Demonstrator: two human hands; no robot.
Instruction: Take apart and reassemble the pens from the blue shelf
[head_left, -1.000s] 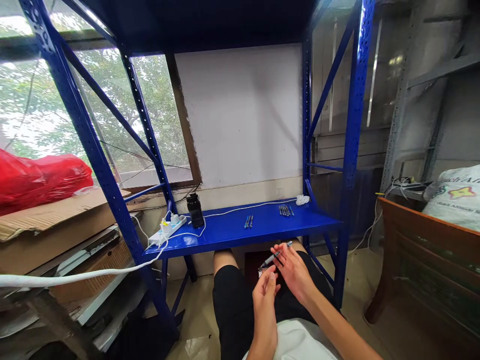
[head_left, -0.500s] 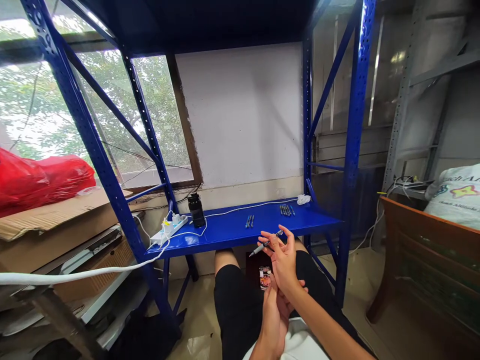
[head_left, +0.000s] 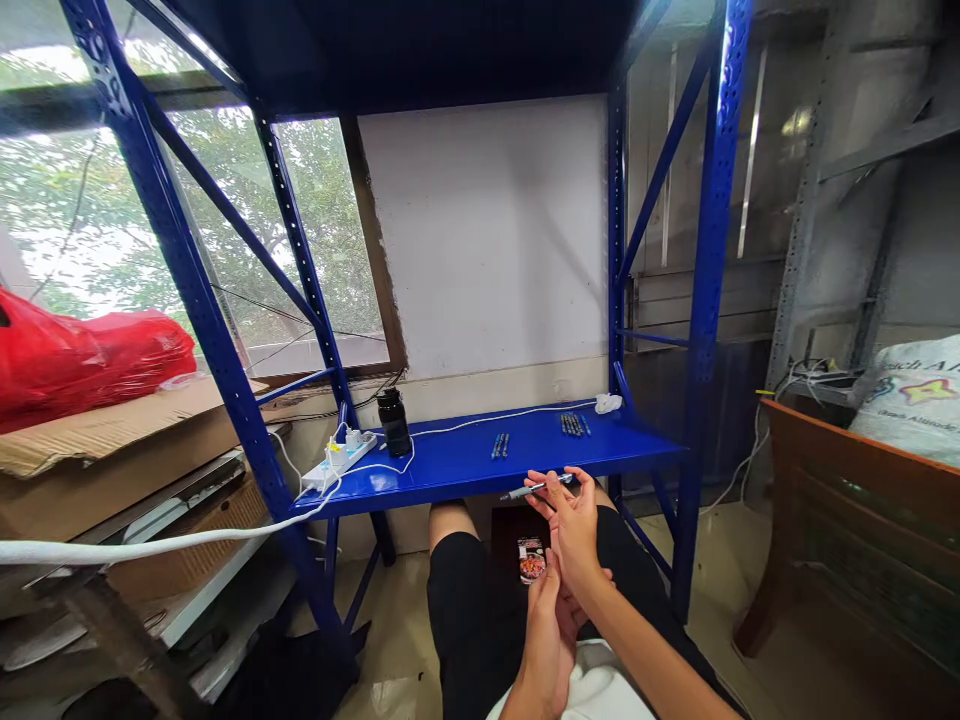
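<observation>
In the head view my right hand (head_left: 576, 535) is raised above my lap, in front of the shelf's edge. Its fingers are closed on a grey and dark pen (head_left: 521, 492), which lies nearly level with its tip to the left. My left hand (head_left: 551, 620) is lower down, wrapped round my right wrist from beneath; some of its fingers are hidden behind that wrist. On the blue shelf (head_left: 442, 470) beyond lie a small group of pens (head_left: 500, 446) and, farther right, a row of several pens (head_left: 574, 425).
A black bottle (head_left: 393, 422) stands beside a white power strip (head_left: 341, 460) on the shelf's left. A white cable (head_left: 187, 545) crosses the left foreground. Below my hands is a packet with a colourful picture (head_left: 532, 562). A wooden chair (head_left: 840, 520) stands right.
The pen has turned from a slant to nearly level in my right hand, whose fingers have shifted slightly. My left hand has stayed at the right wrist.
</observation>
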